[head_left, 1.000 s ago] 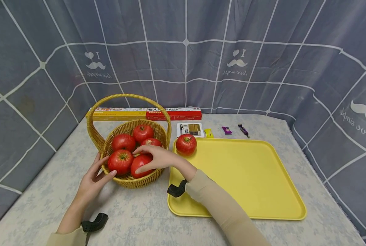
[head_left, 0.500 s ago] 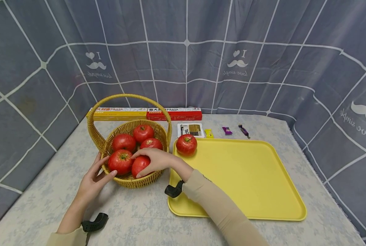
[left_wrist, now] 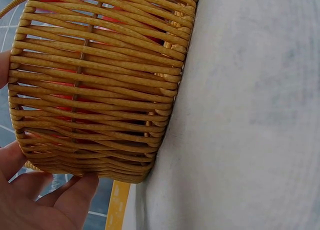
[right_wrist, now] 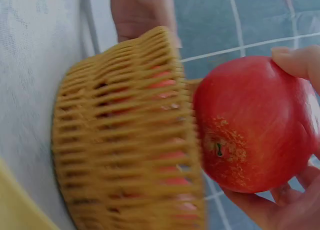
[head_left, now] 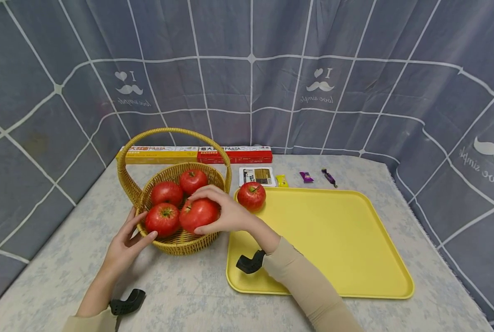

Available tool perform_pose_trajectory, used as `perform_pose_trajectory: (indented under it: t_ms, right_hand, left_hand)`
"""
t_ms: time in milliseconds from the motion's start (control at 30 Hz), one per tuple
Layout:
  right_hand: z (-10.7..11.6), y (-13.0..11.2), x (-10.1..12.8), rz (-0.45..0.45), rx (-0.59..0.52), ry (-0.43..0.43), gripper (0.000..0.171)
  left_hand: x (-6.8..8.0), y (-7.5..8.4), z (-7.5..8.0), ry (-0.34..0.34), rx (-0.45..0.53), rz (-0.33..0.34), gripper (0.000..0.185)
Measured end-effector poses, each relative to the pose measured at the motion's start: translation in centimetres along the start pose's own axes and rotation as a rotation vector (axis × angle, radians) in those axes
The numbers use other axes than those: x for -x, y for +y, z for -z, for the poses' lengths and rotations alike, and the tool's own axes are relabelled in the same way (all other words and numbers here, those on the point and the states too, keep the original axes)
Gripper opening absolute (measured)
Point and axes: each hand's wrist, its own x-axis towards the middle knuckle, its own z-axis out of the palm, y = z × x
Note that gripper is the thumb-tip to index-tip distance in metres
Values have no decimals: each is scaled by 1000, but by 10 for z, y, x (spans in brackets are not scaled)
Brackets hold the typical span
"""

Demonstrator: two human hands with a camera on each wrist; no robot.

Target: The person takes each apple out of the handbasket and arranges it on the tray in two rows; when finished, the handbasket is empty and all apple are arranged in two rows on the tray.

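Observation:
My right hand (head_left: 229,213) grips a red apple (head_left: 199,216) between thumb and fingers, over the right side of the yellow wicker basket (head_left: 182,248). In the right wrist view this apple (right_wrist: 252,125) shows at and above the basket's rim, its stained underside facing the camera. My left hand (head_left: 124,249) holds the basket at its near left side, thumb at the rim and fingers against the outer weave (left_wrist: 100,90). Inside the basket rest several more apples, among them one by my left thumb (head_left: 163,219) and one at the back (head_left: 193,180); the held apple and right hand hide part of the inside.
A yellow tray (head_left: 321,244) lies right of the basket, with one apple (head_left: 251,196) in its far left corner. Behind stand yellow and red pasta boxes (head_left: 235,155), a flat packet (head_left: 257,176) and small wrapped candies (head_left: 306,177). The basket's tall handle (head_left: 174,130) arches over it.
My right hand has lifted the apple from the basket's near right part, upward and slightly away. The left hand and the basket have stayed in place.

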Motion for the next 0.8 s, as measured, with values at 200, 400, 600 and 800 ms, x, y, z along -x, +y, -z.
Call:
perform_pose_trajectory:
  t_ms: [200,400,600,800]
  right_hand:
    - [32,-9,27,16,-68,143,63]
    - [69,-7,57,-53,-63,294,64]
    - [101,-10,86,-148,14,398,59]
    - [120,16,112,-254,36,429,61]
  left_hand:
    - [0,0,-1,2,2,3,61]
    - [0,-1,0,6,-10,9,62]
    - [-1,-2,0,11,-28,10,62]
    - [-1,-3,0,12,-29,4,61]
